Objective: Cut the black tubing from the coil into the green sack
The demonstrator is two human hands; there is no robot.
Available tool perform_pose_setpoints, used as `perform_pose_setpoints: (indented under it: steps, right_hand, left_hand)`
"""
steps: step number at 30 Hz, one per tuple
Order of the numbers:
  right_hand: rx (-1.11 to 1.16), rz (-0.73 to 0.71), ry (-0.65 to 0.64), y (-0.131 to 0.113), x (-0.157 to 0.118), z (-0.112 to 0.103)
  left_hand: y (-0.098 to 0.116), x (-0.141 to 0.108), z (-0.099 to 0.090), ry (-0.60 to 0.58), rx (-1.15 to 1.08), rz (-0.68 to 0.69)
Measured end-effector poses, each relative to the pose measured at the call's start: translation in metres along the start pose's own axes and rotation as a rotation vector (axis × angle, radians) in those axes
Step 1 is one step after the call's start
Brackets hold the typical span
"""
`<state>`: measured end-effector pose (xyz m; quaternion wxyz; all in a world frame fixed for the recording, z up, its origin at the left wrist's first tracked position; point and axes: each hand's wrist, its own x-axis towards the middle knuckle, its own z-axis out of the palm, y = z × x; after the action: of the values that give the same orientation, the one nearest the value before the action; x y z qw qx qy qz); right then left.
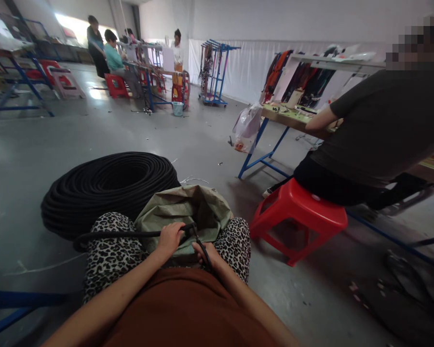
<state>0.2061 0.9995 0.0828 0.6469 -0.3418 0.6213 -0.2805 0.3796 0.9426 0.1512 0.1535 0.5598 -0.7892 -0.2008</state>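
My left hand [170,238] is closed around a thick black cord [126,234], close to its free end. From there the cord runs left over my knee toward a big coil of the same black cord [110,190] on the floor. My right hand [208,254] grips what look like black-handled scissors [201,246], their tips up at the cord's end. Whether the blades touch the cord is too small to tell. Between my knees, under both hands, a greenish woven sack [166,207] gapes at the top; its inside is dark.
A red plastic stool [300,217] stands to my right with a person in a dark shirt [386,130] seated on it at a worktable [289,115]. A plastic bag [248,126] hangs from that table. Farther back are a blue rack [217,72] and several people at tables.
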Motion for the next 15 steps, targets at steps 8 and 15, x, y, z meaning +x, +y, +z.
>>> perform_pose_setpoints:
  steps: [8, 15]
  right_hand:
    - [-0.035, -0.005, -0.008, -0.0005, 0.0, -0.0002]
    - [-0.021, 0.022, 0.0, -0.0044, -0.0029, 0.0015]
  left_hand:
    - [0.0012, -0.0018, -0.0004, -0.024, 0.017, 0.004]
    - [0.0043, -0.0025, -0.005, -0.054, 0.087, 0.031]
